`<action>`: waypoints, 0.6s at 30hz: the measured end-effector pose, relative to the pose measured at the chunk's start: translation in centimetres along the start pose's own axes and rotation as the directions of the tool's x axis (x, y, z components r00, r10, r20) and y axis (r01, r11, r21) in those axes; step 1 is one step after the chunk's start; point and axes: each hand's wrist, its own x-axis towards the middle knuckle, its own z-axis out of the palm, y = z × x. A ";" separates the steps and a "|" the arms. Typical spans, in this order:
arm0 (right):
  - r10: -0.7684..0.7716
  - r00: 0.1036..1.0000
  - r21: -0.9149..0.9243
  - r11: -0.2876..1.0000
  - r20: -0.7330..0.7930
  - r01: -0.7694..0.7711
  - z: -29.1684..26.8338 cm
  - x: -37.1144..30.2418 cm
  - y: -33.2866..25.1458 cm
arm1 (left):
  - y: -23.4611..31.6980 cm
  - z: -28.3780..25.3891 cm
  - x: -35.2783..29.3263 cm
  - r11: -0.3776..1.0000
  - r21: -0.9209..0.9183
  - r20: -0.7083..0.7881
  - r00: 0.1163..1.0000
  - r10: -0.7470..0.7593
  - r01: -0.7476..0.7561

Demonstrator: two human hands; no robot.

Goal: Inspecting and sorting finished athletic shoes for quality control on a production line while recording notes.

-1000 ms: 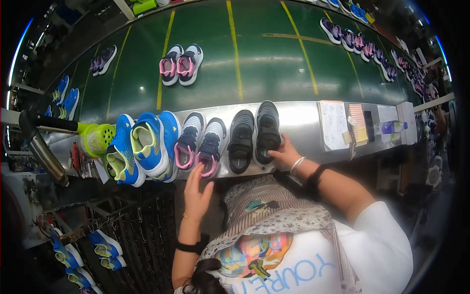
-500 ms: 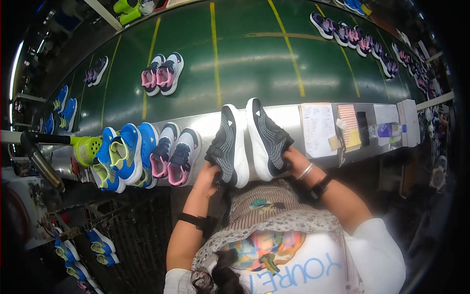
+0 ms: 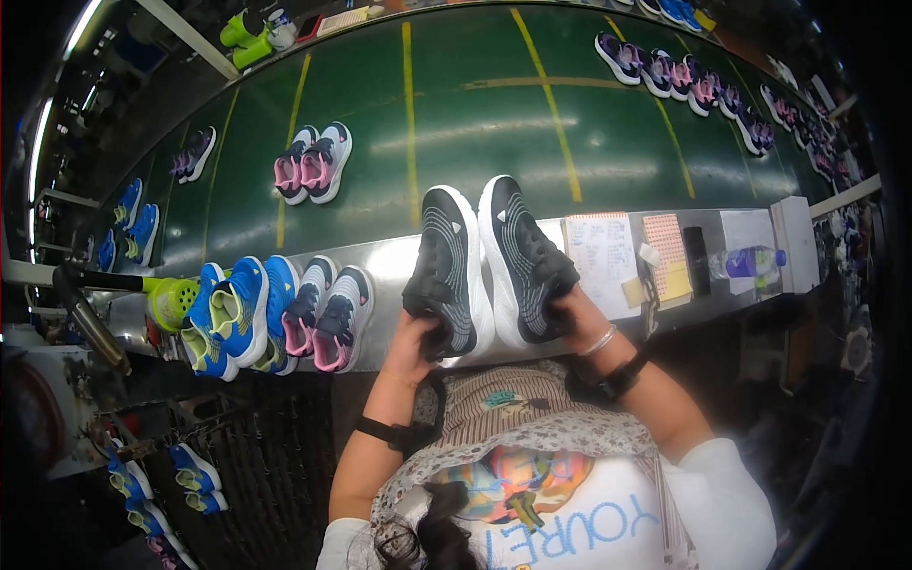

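Observation:
In front of me are two black sneakers with white soles and pale wavy lines, soles turned toward each other and toes pointing away. My left hand [image 3: 410, 344] grips the left sneaker [image 3: 447, 261] by its heel end, fingers partly hidden at the opening. My right hand [image 3: 581, 321] holds the right sneaker [image 3: 521, 255] the same way. Both are over the metal ledge, toes overlapping the green belt [image 3: 475, 123] in view. Left of them, grey and navy sneakers with pink lining [image 3: 344, 313] stand on the ledge beside blue and lime sneakers [image 3: 240, 312].
Notepads [image 3: 600, 261], a dark slim object [image 3: 697, 261] and a plastic bottle [image 3: 750, 263] lie on the ledge at right. A pink-lined pair [image 3: 326, 161] sits on the belt, with a dark row [image 3: 701, 84] far right. A lime clog [image 3: 174, 302] sits by a metal pipe [image 3: 90, 313].
Both sneakers have come closer together, their soles now nearly touching, and their toes reach a little farther over the belt. My left hand has shifted slightly right.

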 end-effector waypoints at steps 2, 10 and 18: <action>-0.302 0.949 -0.529 0.794 0.088 0.301 1.1 -0.5 -0.6 | -0.1 0.0 -0.2 0.986 0.136 -0.021 0.995 0.100 -0.096; -0.327 0.909 -0.961 -0.181 0.258 0.208 -0.7 1.4 0.3 | -3.7 -2.7 2.2 -0.176 0.963 0.257 0.884 0.390 -0.203; -0.251 0.965 -0.971 0.204 0.071 0.125 -5.1 5.7 0.4 | -1.8 -6.3 7.0 0.170 0.983 0.061 0.995 0.078 -0.073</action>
